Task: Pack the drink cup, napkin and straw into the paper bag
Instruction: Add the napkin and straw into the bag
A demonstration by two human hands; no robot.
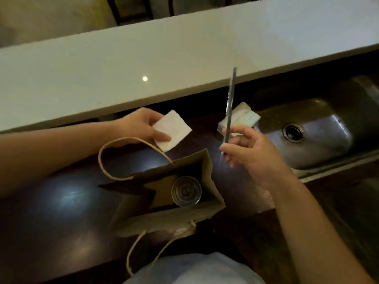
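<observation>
A brown paper bag (211, 175) stands open on the dark counter, rope handles splayed out. Inside it sits the drink cup (186, 191), its clear round lid facing up. My left hand (139, 125) pinches a folded white napkin (172, 130) just beyond the bag's far rim. My right hand (246, 148) grips a long wrapped straw (230, 107), held nearly upright to the right of the bag's mouth.
A pack of napkins (244, 115) lies on the counter behind the straw. A steel sink (320, 128) with a drain opens to the right. A raised pale ledge (164, 58) runs across the back. The dark counter (51, 201) extends left of the bag.
</observation>
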